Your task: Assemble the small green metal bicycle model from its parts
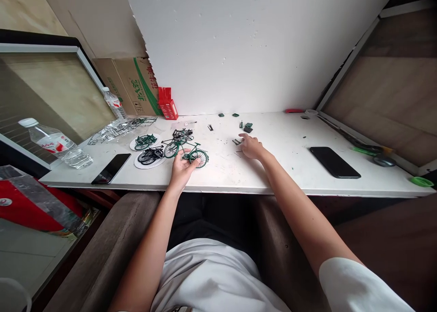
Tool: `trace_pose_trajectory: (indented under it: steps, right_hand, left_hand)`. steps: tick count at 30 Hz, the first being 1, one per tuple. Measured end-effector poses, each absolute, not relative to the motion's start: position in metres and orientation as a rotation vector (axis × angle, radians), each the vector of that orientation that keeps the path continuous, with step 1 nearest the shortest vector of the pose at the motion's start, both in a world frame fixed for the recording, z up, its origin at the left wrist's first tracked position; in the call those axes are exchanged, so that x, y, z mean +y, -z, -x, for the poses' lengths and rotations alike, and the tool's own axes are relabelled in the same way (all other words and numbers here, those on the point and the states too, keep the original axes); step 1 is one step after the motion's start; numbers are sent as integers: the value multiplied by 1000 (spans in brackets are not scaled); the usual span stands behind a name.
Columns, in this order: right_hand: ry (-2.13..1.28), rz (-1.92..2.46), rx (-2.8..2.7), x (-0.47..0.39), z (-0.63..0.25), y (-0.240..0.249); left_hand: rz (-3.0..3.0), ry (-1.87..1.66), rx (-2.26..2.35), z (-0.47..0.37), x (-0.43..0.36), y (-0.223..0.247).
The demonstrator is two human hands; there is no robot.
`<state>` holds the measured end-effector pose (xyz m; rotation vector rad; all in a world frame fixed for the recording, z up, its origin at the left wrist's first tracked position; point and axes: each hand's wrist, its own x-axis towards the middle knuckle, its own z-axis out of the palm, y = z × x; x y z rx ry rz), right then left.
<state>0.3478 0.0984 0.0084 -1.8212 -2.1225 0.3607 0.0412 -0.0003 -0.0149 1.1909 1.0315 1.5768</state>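
Note:
My left hand [182,168] is closed around a green miniature bicycle [186,153], thumb at its rear wheel, raised above the front of the table. My right hand [251,147] reaches over the tabletop, its index finger stretched out and holding nothing that I can see. Small dark parts [236,142] lie right beside its fingertips. Just beyond that hand are several dark green pieces [248,128]. Left of the held bicycle, a white paper plate [159,163] carries a black model bicycle [150,155]. Green bicycle parts [145,142] fill a second plate behind it.
Two phones lie on the white table, one at left [111,168] and one at right [334,162]. Water bottles [56,143], black part frames [136,123] and a red box [167,105] stand or lie at left. Tools [355,137] rest at far right.

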Motion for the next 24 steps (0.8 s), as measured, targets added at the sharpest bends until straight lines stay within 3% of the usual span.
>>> trace_pose_trajectory:
  steps: [24]
  right_hand:
    - [-147,1544,-2186,82,-319,-11]
  left_hand:
    - [-1171,-1538,1057,-39,0,13]
